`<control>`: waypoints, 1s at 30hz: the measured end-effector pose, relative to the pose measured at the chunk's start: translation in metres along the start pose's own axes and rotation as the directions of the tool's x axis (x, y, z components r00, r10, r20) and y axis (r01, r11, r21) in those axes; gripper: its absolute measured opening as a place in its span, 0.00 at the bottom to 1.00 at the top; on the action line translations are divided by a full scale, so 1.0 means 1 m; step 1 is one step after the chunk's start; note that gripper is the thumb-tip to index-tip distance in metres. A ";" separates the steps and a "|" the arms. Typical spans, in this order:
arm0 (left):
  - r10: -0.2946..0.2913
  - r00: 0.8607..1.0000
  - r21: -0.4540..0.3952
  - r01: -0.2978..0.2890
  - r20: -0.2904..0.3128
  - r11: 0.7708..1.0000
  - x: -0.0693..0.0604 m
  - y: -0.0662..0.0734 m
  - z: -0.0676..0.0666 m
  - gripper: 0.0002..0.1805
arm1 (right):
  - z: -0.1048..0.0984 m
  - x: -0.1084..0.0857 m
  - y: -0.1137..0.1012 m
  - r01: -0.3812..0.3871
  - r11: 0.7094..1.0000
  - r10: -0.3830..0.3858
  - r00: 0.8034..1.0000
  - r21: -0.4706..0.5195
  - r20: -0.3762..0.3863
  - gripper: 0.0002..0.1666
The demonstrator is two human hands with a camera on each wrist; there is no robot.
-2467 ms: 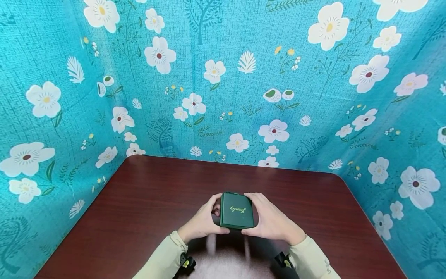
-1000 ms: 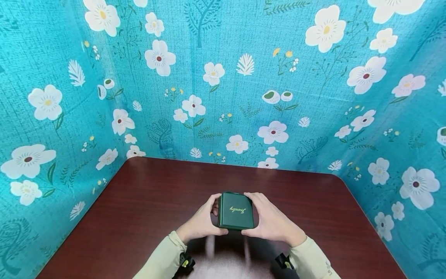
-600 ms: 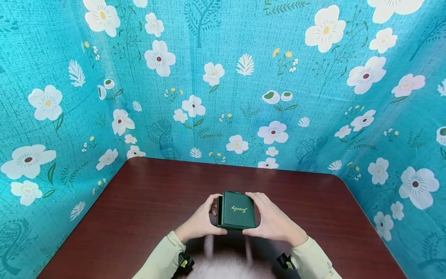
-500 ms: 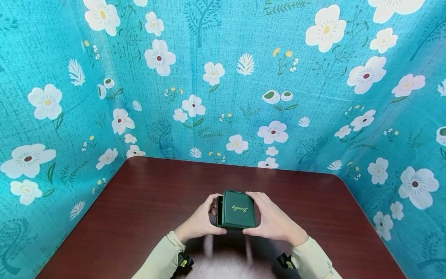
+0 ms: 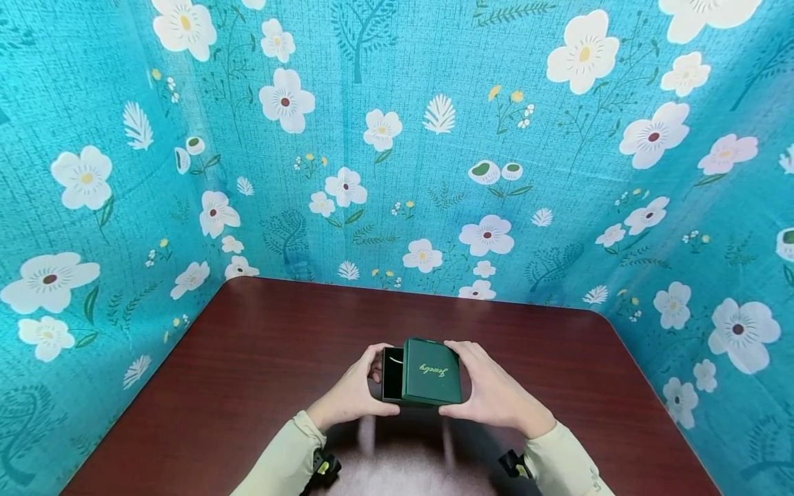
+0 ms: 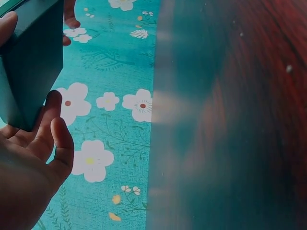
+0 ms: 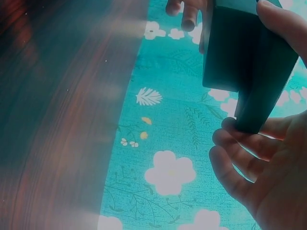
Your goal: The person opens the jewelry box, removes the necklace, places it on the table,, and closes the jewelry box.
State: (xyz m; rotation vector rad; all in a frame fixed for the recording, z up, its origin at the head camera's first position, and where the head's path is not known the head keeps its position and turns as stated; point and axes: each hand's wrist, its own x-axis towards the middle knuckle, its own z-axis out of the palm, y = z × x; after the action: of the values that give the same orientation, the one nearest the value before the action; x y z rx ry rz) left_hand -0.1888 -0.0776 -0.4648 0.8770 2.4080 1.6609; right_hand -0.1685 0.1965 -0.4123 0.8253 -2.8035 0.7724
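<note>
In the head view, a green jewelry box is held between both hands, its lid (image 5: 432, 389) marked "Jewelry" in gold. My right hand (image 5: 499, 396) grips the lid by its edges, thumb near and fingers far. With my left hand (image 5: 349, 394) I hold the box base (image 5: 393, 386) the same way. The lid sits shifted right of the base, so a strip of black interior shows. A small pale curved thing (image 5: 397, 360) lies inside, mostly covered by the lid. The right wrist view shows the lid (image 7: 269, 72) offset from the base (image 7: 228, 52).
Below the hands is a dark red-brown wooden table (image 5: 298, 324) with glossy reflections. A teal flowered cloth (image 5: 397, 207) hangs behind the table and along both sides. Dark wrist devices (image 5: 325, 468) sit at the cuffs of pale sleeves (image 5: 282, 451).
The lid, earlier seated on the base, has shifted right with my right hand. My left hand and the base have moved slightly left, exposing the black interior and the pale thing.
</note>
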 end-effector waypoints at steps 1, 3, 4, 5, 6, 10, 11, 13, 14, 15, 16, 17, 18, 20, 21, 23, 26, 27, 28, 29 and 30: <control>-0.007 1.000 -0.002 0.007 0.002 1.000 0.000 0.000 0.000 0.48 | 0.000 0.000 0.000 0.000 1.000 0.000 1.000 0.000 0.000 0.59; -0.016 1.000 0.004 0.016 0.004 1.000 -0.001 0.000 -0.001 0.48 | -0.001 -0.001 0.001 -0.001 1.000 0.001 1.000 -0.003 0.002 0.60; -0.022 1.000 0.010 0.022 0.006 1.000 -0.001 0.000 -0.001 0.49 | -0.001 -0.002 0.002 -0.001 1.000 0.001 1.000 -0.003 0.003 0.60; -0.028 1.000 0.014 0.028 0.005 1.000 -0.001 -0.001 -0.001 0.49 | -0.001 -0.002 0.002 -0.002 1.000 0.003 1.000 -0.005 0.004 0.60; -0.031 0.999 0.020 0.031 0.005 0.999 -0.001 -0.001 -0.002 0.49 | -0.001 -0.003 0.002 -0.002 1.000 0.002 1.000 -0.006 0.004 0.60; -0.040 0.999 0.032 0.040 0.000 0.999 -0.002 -0.003 -0.002 0.50 | -0.003 -0.004 0.005 -0.004 1.000 0.004 1.000 -0.006 0.000 0.59; -0.040 0.999 0.031 0.040 -0.003 0.999 -0.003 -0.003 -0.003 0.50 | -0.003 -0.004 0.006 -0.002 1.000 0.002 1.000 -0.006 -0.002 0.59; -0.035 0.999 0.030 0.035 -0.009 0.999 -0.003 -0.003 -0.003 0.51 | -0.004 -0.004 0.007 0.003 1.000 -0.003 1.000 -0.007 -0.004 0.60; -0.033 0.999 0.036 0.033 -0.014 0.999 -0.003 -0.003 -0.003 0.51 | -0.005 -0.005 0.008 0.008 1.000 -0.008 1.000 -0.008 -0.005 0.60; -0.031 0.999 0.042 0.032 -0.019 0.999 -0.004 -0.003 -0.003 0.51 | -0.005 -0.005 0.008 0.012 1.000 -0.012 1.000 -0.011 -0.005 0.61; -0.029 0.999 0.048 0.030 -0.025 0.998 -0.004 -0.003 -0.004 0.51 | -0.005 -0.005 0.009 0.017 1.000 -0.017 1.000 -0.010 -0.005 0.61; -0.029 0.999 0.056 0.030 -0.028 0.998 -0.004 -0.003 -0.004 0.51 | -0.006 -0.005 0.009 0.020 1.000 -0.020 1.000 -0.013 -0.005 0.62; -0.029 0.999 0.063 0.031 -0.030 0.998 -0.004 -0.003 -0.004 0.51 | -0.006 -0.005 0.010 0.023 1.000 -0.023 1.000 -0.013 -0.007 0.62; -0.030 0.999 0.073 0.032 -0.025 0.997 -0.004 -0.003 -0.004 0.52 | -0.007 -0.006 0.011 0.022 1.000 -0.022 1.000 -0.014 -0.010 0.62; -0.031 0.999 0.072 0.033 -0.021 0.997 -0.004 -0.003 -0.004 0.52 | -0.007 -0.007 0.012 0.019 1.000 -0.020 1.000 -0.015 -0.011 0.62; -0.032 0.999 0.071 0.033 -0.013 0.997 -0.004 -0.003 -0.003 0.53 | -0.008 -0.009 0.014 0.015 1.000 -0.016 1.000 -0.019 -0.017 0.62; -0.030 0.999 0.072 0.030 -0.012 0.997 -0.003 -0.003 -0.003 0.53 | -0.009 -0.010 0.017 0.014 0.999 -0.015 1.000 -0.031 -0.020 0.62; -0.030 0.999 0.078 0.031 -0.016 0.996 -0.004 -0.003 -0.003 0.53 | -0.009 -0.010 0.018 0.016 0.999 -0.017 1.000 -0.040 -0.021 0.62; -0.030 0.999 0.082 0.031 -0.018 0.996 -0.004 -0.003 -0.004 0.52 | -0.009 -0.011 0.019 0.019 0.999 -0.020 1.000 -0.047 -0.022 0.62; -0.030 0.999 0.087 0.031 -0.020 0.996 -0.004 -0.003 -0.004 0.52 | -0.010 -0.011 0.020 0.021 0.998 -0.023 1.000 -0.055 -0.022 0.62; -0.029 0.999 0.092 0.031 -0.022 0.995 -0.004 -0.004 -0.004 0.52 | -0.010 -0.012 0.021 0.023 0.998 -0.025 0.999 -0.061 -0.022 0.62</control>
State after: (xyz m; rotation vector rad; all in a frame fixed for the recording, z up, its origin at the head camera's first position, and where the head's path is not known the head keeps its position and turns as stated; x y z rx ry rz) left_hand -0.1887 -0.0839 -0.4672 0.8362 2.5163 1.5678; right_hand -0.1702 0.2223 -0.4153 0.8331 -2.7768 0.6857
